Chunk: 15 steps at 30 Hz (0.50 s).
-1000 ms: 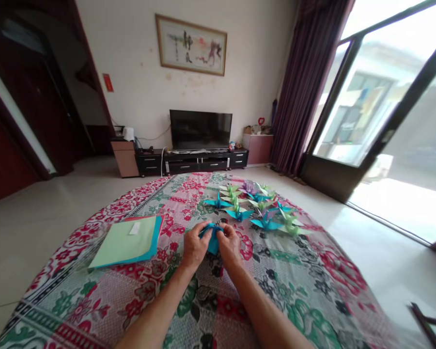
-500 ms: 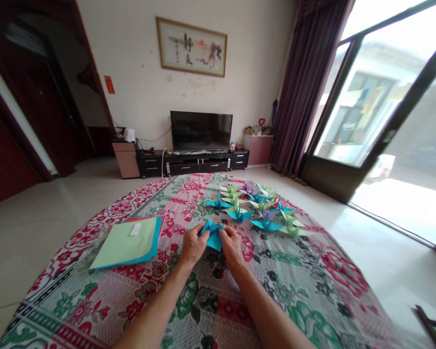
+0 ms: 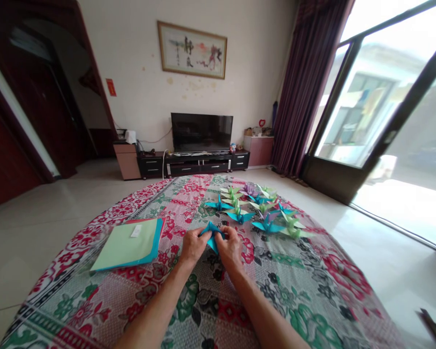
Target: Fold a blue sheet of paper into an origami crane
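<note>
Both hands pinch a small folded piece of blue paper (image 3: 212,236) just above the flowered tablecloth (image 3: 203,300). My left hand (image 3: 192,246) grips its left side with closed fingers. My right hand (image 3: 230,246) grips its right side the same way. Pointed blue flaps stick up between the thumbs. Just beyond the hands lies a cluster of several finished paper cranes (image 3: 257,208) in blue, green, purple and pale yellow.
A stack of coloured paper sheets (image 3: 131,243), pale green on top, lies on the cloth to the left. The round table's edge drops to a tiled floor. A TV stand (image 3: 199,162) is at the far wall; glass doors (image 3: 396,121) at right.
The blue paper has been worked between the fingers, its flaps now narrower and more upright. Both hands stayed in place; the view shifted slightly.
</note>
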{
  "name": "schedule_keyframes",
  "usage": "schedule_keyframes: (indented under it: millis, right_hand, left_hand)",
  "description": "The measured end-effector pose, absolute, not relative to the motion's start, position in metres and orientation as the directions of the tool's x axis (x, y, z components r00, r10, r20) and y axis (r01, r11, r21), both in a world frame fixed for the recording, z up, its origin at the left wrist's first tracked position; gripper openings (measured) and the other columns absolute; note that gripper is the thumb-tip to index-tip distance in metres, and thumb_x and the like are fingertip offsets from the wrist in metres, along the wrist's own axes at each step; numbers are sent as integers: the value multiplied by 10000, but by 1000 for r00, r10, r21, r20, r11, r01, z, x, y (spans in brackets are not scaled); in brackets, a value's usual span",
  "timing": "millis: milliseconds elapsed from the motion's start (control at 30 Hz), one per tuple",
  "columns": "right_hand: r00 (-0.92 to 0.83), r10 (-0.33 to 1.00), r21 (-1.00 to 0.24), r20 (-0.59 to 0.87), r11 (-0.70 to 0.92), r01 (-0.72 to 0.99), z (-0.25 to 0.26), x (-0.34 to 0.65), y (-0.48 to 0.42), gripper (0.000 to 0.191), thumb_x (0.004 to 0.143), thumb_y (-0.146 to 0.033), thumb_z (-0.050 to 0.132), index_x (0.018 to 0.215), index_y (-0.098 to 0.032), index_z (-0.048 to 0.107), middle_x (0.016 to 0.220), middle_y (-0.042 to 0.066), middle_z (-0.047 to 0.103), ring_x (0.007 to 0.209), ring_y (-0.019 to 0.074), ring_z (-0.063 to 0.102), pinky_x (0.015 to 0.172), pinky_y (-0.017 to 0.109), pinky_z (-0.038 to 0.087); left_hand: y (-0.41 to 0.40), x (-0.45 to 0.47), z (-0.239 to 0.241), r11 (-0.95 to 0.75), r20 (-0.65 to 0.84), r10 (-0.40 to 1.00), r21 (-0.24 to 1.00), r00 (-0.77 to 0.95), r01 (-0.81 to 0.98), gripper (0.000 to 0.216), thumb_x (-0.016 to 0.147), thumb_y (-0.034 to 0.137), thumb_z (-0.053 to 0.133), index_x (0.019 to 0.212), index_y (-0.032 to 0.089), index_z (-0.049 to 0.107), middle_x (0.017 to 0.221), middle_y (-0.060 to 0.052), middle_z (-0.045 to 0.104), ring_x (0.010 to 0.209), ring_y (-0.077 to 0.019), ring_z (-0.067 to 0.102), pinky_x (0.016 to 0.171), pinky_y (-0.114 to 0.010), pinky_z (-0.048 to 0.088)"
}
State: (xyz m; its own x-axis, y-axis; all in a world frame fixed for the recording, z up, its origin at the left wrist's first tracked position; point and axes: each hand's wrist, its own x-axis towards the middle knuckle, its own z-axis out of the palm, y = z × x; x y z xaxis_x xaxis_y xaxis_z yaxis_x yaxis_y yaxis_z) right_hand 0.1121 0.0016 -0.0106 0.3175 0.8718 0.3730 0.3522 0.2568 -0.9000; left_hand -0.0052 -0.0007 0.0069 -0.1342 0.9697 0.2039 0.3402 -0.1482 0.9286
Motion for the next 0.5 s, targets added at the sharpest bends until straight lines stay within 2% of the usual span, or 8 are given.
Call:
schedule_keyframes:
  millis: [100,200,333,500]
  right_hand:
    - [265,796,-803,545,404,439,-6,112,-3,129,695,-264,550,766,-176,612,798,41,597,746,169,548,674,278,432]
    - [204,739,-732,642,512,449,-1,111,-6,113,727,-232,543,809,-196,613,845,41,584,811,169,545,711,287,441]
    - [177,690,-679,702,574,458,4,110,-10,147,762,-197,538,879,-207,627,866,45,568,837,165,541,762,302,440]
    - [111,689,-645,716,592,483,4,109,-12,216,800,-200,509,971,-231,637,916,60,554,860,175,534,776,319,442]
  left_hand:
    - [0,-6,6,-104,143,981,958,-129,267,278,673,402,542,604,143,616,451,46,421,461,-90,399,445,-179,318]
    - [-1,-6,8,-45,68,989,984,-131,170,282,662,415,550,643,144,627,453,42,455,444,-98,427,449,-191,360]
    - [-4,-4,13,-22,39,991,991,-132,130,290,664,418,556,658,139,635,467,35,483,452,-101,449,455,-196,378]
    - [-6,-5,18,-32,61,987,982,-152,184,374,680,484,535,671,131,660,473,19,516,471,-116,475,444,-201,357]
